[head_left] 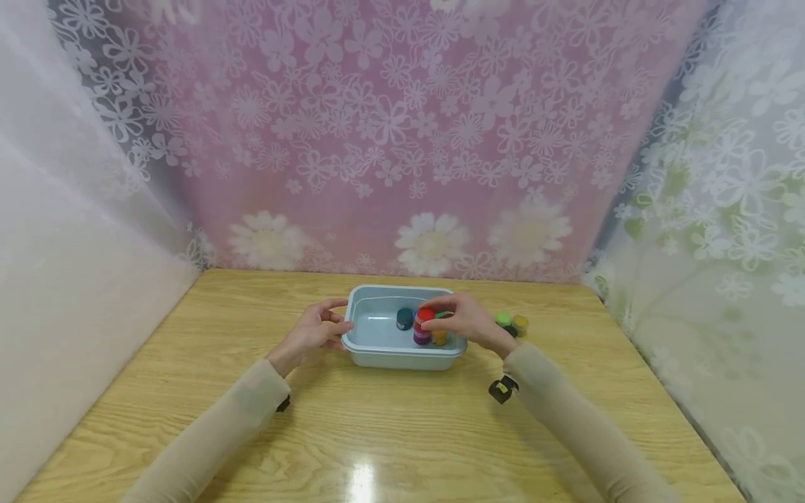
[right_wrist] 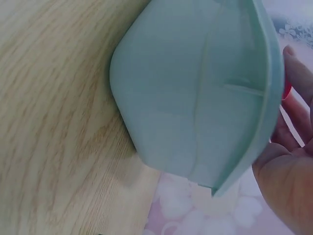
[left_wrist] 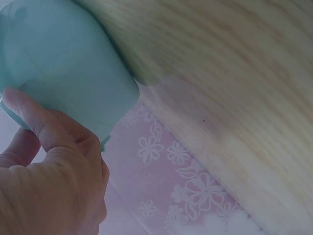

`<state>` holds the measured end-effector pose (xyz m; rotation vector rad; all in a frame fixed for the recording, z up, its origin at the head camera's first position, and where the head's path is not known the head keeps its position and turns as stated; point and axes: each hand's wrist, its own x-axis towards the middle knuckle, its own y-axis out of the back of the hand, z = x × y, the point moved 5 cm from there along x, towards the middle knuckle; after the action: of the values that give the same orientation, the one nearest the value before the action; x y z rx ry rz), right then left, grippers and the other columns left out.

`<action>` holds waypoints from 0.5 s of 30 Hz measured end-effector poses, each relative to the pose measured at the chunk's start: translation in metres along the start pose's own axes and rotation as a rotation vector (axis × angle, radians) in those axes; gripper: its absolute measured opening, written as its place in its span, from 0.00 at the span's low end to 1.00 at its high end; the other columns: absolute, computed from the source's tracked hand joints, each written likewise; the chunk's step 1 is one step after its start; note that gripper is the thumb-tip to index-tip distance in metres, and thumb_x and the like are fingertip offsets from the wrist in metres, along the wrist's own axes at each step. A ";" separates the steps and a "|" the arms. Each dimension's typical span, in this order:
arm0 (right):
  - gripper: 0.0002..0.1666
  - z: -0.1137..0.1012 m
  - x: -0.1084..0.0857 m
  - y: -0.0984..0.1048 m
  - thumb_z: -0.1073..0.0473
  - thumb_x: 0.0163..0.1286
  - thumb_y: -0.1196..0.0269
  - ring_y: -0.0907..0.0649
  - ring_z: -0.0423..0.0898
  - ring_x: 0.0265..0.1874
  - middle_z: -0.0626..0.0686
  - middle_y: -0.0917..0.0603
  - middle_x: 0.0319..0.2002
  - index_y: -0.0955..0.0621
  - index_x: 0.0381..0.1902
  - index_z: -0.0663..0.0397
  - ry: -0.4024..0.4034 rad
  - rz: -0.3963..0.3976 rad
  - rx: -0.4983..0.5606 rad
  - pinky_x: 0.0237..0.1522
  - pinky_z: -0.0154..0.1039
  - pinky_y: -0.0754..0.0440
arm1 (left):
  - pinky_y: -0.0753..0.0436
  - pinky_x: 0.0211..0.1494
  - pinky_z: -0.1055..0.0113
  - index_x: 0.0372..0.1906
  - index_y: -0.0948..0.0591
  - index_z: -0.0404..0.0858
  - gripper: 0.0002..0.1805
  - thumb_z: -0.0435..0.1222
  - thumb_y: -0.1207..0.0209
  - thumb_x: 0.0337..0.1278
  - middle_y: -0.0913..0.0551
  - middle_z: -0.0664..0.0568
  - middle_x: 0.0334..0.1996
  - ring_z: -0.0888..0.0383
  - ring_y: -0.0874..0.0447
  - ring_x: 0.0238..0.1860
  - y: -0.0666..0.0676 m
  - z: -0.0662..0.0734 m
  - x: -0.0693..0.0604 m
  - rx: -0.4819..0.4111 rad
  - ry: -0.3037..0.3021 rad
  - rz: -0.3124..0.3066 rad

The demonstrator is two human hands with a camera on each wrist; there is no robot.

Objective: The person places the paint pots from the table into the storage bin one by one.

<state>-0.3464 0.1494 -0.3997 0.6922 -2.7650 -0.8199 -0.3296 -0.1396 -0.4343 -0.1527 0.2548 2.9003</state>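
A pale blue-green plastic basin stands on the wooden table. At its left end, my left hand grips the rim; the left wrist view shows the fingers at the basin's edge. Over the basin's right part, my right hand pinches a small red paint jar. Directly below it appears a purple jar; whether the two touch I cannot tell. Inside the basin are also a dark teal jar and a yellow-orange jar, with bits of blue and green partly hidden by the right hand.
To the right of the basin, behind my right wrist, a light green jar, a yellow jar and a dark jar stand on the table. A pink flowered curtain hangs behind the table's far edge.
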 end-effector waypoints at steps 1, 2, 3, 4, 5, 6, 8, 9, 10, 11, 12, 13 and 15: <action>0.29 0.001 0.002 -0.001 0.48 0.59 0.27 0.17 0.52 0.50 0.51 0.16 0.54 0.18 0.57 0.50 0.004 -0.007 -0.016 0.51 0.49 0.15 | 0.13 0.46 0.43 0.72 0.33 0.41 0.33 0.32 0.37 0.62 0.26 0.42 0.43 0.53 0.17 0.30 0.000 0.000 0.000 -0.002 0.000 0.001; 0.29 0.001 0.004 -0.003 0.48 0.59 0.27 0.17 0.51 0.51 0.50 0.16 0.54 0.18 0.57 0.50 0.010 -0.015 -0.033 0.52 0.47 0.15 | 0.13 0.46 0.43 0.71 0.33 0.42 0.33 0.32 0.37 0.62 0.26 0.42 0.43 0.53 0.17 0.30 0.000 -0.001 0.001 -0.004 0.001 0.002; 0.29 0.002 0.005 -0.004 0.47 0.59 0.27 0.17 0.50 0.51 0.49 0.16 0.54 0.18 0.57 0.50 0.011 -0.018 -0.054 0.52 0.46 0.15 | 0.13 0.45 0.44 0.72 0.33 0.41 0.33 0.32 0.37 0.62 0.27 0.42 0.42 0.53 0.17 0.30 -0.001 0.000 0.001 -0.004 -0.002 0.000; 0.29 0.002 0.007 -0.005 0.47 0.59 0.27 0.18 0.49 0.51 0.48 0.16 0.54 0.17 0.57 0.49 0.008 -0.021 -0.070 0.52 0.44 0.15 | 0.13 0.45 0.44 0.72 0.33 0.41 0.34 0.32 0.37 0.62 0.27 0.43 0.42 0.54 0.17 0.30 -0.001 0.000 0.001 -0.004 -0.006 -0.003; 0.29 0.002 0.009 -0.006 0.47 0.60 0.28 0.18 0.48 0.51 0.47 0.16 0.54 0.17 0.57 0.49 0.010 -0.024 -0.087 0.52 0.44 0.16 | 0.13 0.46 0.44 0.72 0.33 0.41 0.33 0.32 0.37 0.62 0.27 0.43 0.42 0.53 0.17 0.30 -0.001 0.000 0.001 -0.004 -0.005 -0.004; 0.29 0.003 0.011 -0.007 0.46 0.60 0.28 0.18 0.47 0.51 0.47 0.16 0.53 0.18 0.57 0.49 0.011 -0.026 -0.101 0.53 0.43 0.16 | 0.13 0.46 0.43 0.72 0.33 0.41 0.33 0.32 0.37 0.62 0.27 0.43 0.42 0.53 0.17 0.30 -0.001 0.000 0.002 -0.005 -0.006 -0.002; 0.28 0.002 0.014 -0.009 0.47 0.60 0.28 0.18 0.46 0.51 0.46 0.16 0.53 0.17 0.57 0.49 0.013 -0.032 -0.117 0.53 0.44 0.16 | 0.13 0.45 0.44 0.72 0.34 0.40 0.34 0.32 0.37 0.62 0.26 0.43 0.42 0.53 0.17 0.30 -0.001 -0.001 0.002 -0.003 -0.007 -0.001; 0.28 0.002 0.017 -0.011 0.47 0.60 0.28 0.18 0.46 0.50 0.46 0.15 0.52 0.17 0.57 0.48 0.010 -0.033 -0.125 0.52 0.43 0.16 | 0.13 0.45 0.44 0.72 0.34 0.40 0.34 0.32 0.37 0.62 0.26 0.43 0.42 0.53 0.17 0.30 0.000 -0.001 0.002 -0.001 -0.008 0.000; 0.28 0.002 0.019 -0.012 0.47 0.60 0.28 0.18 0.45 0.50 0.46 0.15 0.52 0.17 0.57 0.48 0.010 -0.035 -0.132 0.52 0.43 0.16 | 0.13 0.45 0.44 0.71 0.33 0.40 0.33 0.31 0.37 0.62 0.26 0.43 0.42 0.53 0.17 0.30 0.000 -0.002 0.003 -0.002 -0.003 0.004; 0.27 0.002 0.021 -0.013 0.47 0.60 0.28 0.18 0.44 0.50 0.45 0.15 0.51 0.17 0.57 0.47 0.008 -0.037 -0.139 0.51 0.42 0.16 | 0.13 0.45 0.44 0.71 0.33 0.41 0.33 0.31 0.37 0.62 0.26 0.43 0.42 0.53 0.17 0.30 0.000 -0.003 0.003 -0.003 0.002 0.008; 0.27 0.002 0.023 -0.014 0.48 0.60 0.28 0.18 0.44 0.49 0.45 0.15 0.50 0.17 0.57 0.47 0.007 -0.039 -0.143 0.51 0.41 0.16 | 0.13 0.45 0.44 0.71 0.33 0.41 0.33 0.31 0.37 0.62 0.26 0.43 0.42 0.53 0.17 0.30 0.001 -0.003 0.003 -0.002 0.003 0.010; 0.26 0.002 0.024 -0.015 0.49 0.61 0.28 0.18 0.44 0.49 0.45 0.15 0.50 0.17 0.57 0.48 0.004 -0.042 -0.144 0.50 0.40 0.16 | 0.13 0.45 0.44 0.71 0.33 0.41 0.33 0.32 0.37 0.62 0.26 0.42 0.42 0.53 0.17 0.30 0.000 -0.002 0.003 0.001 0.004 0.009; 0.26 0.003 0.026 -0.016 0.52 0.61 0.28 0.18 0.44 0.49 0.46 0.15 0.50 0.18 0.57 0.50 0.001 -0.052 -0.145 0.50 0.40 0.16 | 0.13 0.45 0.44 0.71 0.33 0.41 0.33 0.32 0.37 0.62 0.26 0.42 0.42 0.53 0.17 0.30 -0.001 -0.001 0.001 0.006 0.005 0.006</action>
<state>-0.3643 0.1266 -0.4101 0.7394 -2.6641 -1.0184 -0.3307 -0.1387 -0.4355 -0.1577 0.2659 2.9053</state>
